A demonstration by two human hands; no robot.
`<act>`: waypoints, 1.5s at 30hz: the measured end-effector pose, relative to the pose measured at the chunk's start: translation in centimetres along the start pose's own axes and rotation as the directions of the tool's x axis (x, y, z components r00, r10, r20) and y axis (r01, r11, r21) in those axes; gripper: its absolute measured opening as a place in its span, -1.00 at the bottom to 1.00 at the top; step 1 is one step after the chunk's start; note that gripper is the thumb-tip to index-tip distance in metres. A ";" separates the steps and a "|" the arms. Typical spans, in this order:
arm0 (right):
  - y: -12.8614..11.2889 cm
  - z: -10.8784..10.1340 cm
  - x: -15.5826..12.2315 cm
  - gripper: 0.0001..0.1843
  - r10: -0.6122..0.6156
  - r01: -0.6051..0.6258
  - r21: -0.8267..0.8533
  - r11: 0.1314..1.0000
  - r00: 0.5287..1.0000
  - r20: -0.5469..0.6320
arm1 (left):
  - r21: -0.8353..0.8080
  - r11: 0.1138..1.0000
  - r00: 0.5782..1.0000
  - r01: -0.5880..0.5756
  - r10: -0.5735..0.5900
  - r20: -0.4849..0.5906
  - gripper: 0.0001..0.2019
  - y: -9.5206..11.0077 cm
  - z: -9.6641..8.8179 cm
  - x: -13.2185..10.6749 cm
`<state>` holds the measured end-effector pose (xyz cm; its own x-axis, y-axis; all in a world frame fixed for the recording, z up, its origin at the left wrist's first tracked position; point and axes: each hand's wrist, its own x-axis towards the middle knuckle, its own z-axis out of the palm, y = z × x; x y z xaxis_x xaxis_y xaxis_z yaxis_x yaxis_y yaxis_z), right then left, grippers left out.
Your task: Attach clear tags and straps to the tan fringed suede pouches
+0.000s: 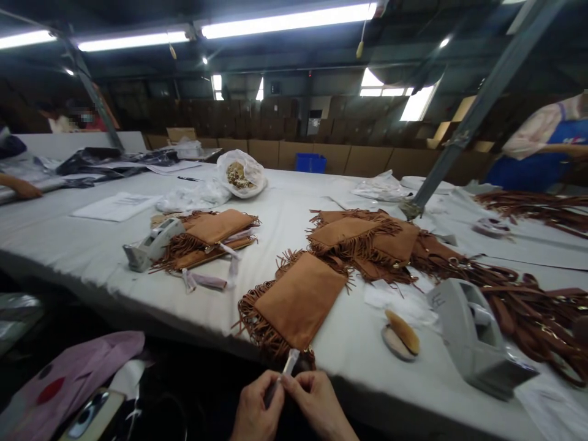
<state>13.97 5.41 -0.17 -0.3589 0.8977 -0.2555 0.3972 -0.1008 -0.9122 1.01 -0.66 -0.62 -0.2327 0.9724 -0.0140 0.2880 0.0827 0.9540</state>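
Note:
A brown fringed pouch (301,300) lies flat at the table's front edge, its fringe hanging over the side. From its near corner a narrow pale wrapped strip (290,361) runs down to my hands. My left hand (257,407) is closed on the strip's lower part between thumb and fingers. Beside it, my right hand (319,404) pinches the same strip with thumb and forefinger. What is inside the wrapping cannot be made out. Behind the pouch is a pile of similar fringed pouches (349,236). More pouches (220,226) are stacked to the left, with pale wrapped strips (206,280) hanging from them.
A grey tape dispenser (473,331) stands at right, another tape dispenser (154,245) at left. Near the right one sits a round tin with a yellowish pad (402,334). Brown straps (528,312) lie far right. A metal post (459,141) rises from the table. Co-workers stand on both sides.

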 end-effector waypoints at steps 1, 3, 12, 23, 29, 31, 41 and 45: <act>0.2 0.0 0.1 -0.41 0.026 -0.026 0.009 1.000 1.000 0.004 | -0.010 1.000 1.000 0.012 -0.012 0.012 -0.61 0.1 -0.1 0.0; 0.6 0.0 0.3 -0.40 0.078 -0.078 0.026 0.997 0.997 0.013 | -0.037 0.998 0.996 0.056 -0.053 0.070 -0.61 0.3 -0.3 0.0; 1.7 0.3 0.3 -0.38 0.088 -0.125 0.354 0.927 0.989 0.118 | -0.269 0.939 0.969 0.213 -0.169 0.178 -0.57 0.1 0.3 -0.1; 1.5 0.7 0.0 -0.42 0.083 -0.086 0.390 0.917 0.996 0.024 | 0.005 1.000 0.997 -0.019 0.019 -0.070 -0.69 0.0 0.3 -0.9; 1.7 0.1 -0.5 -0.39 0.043 -0.051 0.254 0.966 0.998 0.037 | -0.264 0.924 0.950 0.278 -0.224 0.216 -0.56 -0.2 0.2 0.6; 1.7 -0.6 -1.1 -0.40 0.024 -0.016 0.124 0.992 0.997 -0.067 | -0.301 0.904 0.946 0.304 -0.248 0.210 -0.56 -0.1 0.3 0.7; 1.6 -0.3 -3.6 -0.10 0.219 -0.166 0.497 0.851 0.975 -0.048 | 0.092 0.996 1.000 0.001 -0.002 0.014 -0.67 1.3 0.4 -0.9; 0.4 1.7 -2.9 -0.17 0.194 -0.161 0.738 0.655 0.980 0.041 | -0.051 0.997 0.997 0.065 -0.062 0.040 -0.71 1.3 0.6 -1.2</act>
<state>13.78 2.04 -0.34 -0.3093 0.8428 -0.4405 -0.3053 -0.5267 -0.7933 2.22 -1.62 0.43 -0.2126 0.9734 -0.0857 0.2246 0.1340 0.9652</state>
